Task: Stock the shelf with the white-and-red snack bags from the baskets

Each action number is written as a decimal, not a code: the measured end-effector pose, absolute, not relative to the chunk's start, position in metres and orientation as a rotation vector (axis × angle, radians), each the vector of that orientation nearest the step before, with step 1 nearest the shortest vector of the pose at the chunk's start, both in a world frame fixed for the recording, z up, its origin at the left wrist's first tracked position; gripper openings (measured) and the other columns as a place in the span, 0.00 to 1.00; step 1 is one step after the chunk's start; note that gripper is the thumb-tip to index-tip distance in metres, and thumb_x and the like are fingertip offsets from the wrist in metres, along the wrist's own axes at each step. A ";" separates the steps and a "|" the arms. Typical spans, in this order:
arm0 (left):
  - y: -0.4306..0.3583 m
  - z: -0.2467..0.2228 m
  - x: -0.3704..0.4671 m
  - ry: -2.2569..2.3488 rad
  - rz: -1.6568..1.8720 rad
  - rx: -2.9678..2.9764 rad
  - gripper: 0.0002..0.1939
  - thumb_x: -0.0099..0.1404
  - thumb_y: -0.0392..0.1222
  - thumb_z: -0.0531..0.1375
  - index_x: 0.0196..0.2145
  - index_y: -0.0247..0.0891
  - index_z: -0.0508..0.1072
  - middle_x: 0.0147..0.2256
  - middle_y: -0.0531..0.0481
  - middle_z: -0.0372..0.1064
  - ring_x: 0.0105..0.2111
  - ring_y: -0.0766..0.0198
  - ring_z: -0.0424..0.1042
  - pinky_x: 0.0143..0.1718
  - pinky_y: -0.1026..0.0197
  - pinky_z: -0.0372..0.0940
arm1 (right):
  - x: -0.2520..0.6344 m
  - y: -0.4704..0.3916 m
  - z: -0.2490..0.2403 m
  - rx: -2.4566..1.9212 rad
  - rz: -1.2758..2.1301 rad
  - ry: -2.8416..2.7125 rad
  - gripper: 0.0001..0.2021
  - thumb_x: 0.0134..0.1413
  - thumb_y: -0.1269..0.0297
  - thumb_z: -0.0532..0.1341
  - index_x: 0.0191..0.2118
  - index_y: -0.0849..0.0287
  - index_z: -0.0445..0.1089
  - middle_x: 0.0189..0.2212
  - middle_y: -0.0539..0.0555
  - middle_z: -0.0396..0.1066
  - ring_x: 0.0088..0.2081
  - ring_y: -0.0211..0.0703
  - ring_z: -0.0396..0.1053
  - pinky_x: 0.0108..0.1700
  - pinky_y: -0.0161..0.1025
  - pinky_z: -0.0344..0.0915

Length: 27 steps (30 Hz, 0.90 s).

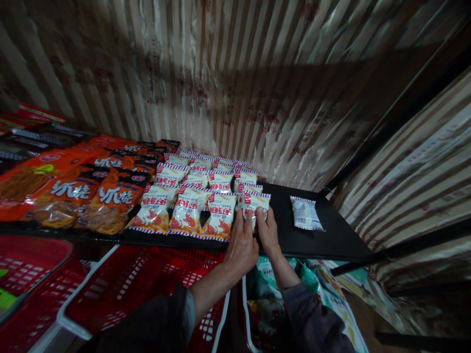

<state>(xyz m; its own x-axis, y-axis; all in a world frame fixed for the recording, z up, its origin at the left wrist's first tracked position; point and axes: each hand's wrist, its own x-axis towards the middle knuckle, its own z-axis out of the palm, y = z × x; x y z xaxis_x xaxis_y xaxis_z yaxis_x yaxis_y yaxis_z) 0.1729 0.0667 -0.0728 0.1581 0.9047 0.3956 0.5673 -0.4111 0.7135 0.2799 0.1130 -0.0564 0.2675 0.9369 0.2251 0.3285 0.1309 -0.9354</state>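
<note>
"White snack bag (257, 200) first: where is it, and how firm is the grip?"

"It's at the right end of the front row, on the black shelf (331, 242). The left hand (241, 249) and right hand (269, 236) meet its lower part from either side, fingers extended. Neither wraps round it; whether they pinch it, I can't tell."

"What could go wrong?"

"Pushed too hard, it could ride up on the overlapping bags behind and skew the column. Pulled back, it could slip off the front edge, perhaps into a basket below."

"And the counts?"

"Two hands. Four white bags in the front row, that one included; those behind overlap too much to total. One lone bag (306, 214) lies apart to the right. The orange packs (114, 202) also overlap, so I can't count them surely."
</note>
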 end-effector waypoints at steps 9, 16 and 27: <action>0.063 -0.073 0.175 1.374 1.152 2.145 0.42 0.57 0.26 0.52 0.67 0.29 0.42 0.70 0.32 0.24 0.68 0.45 0.27 0.66 0.38 0.45 | 0.281 0.113 -0.053 -1.442 0.725 -1.292 0.31 0.56 0.39 0.54 0.58 0.54 0.63 0.51 0.58 0.73 0.51 0.52 0.70 0.55 0.48 0.62; 0.067 -0.074 0.173 1.394 1.099 2.144 0.39 0.58 0.26 0.51 0.66 0.25 0.45 0.69 0.29 0.26 0.68 0.45 0.28 0.67 0.39 0.44 | 0.282 0.115 -0.060 -1.456 0.704 -1.321 0.29 0.57 0.40 0.53 0.56 0.55 0.65 0.48 0.58 0.74 0.48 0.52 0.71 0.54 0.48 0.63; 0.062 -0.074 0.173 1.401 1.144 2.136 0.43 0.57 0.25 0.53 0.68 0.34 0.42 0.70 0.34 0.27 0.69 0.43 0.30 0.64 0.35 0.48 | 0.282 0.105 -0.054 -1.457 0.676 -1.323 0.35 0.55 0.41 0.55 0.63 0.56 0.56 0.56 0.60 0.69 0.55 0.52 0.68 0.57 0.49 0.60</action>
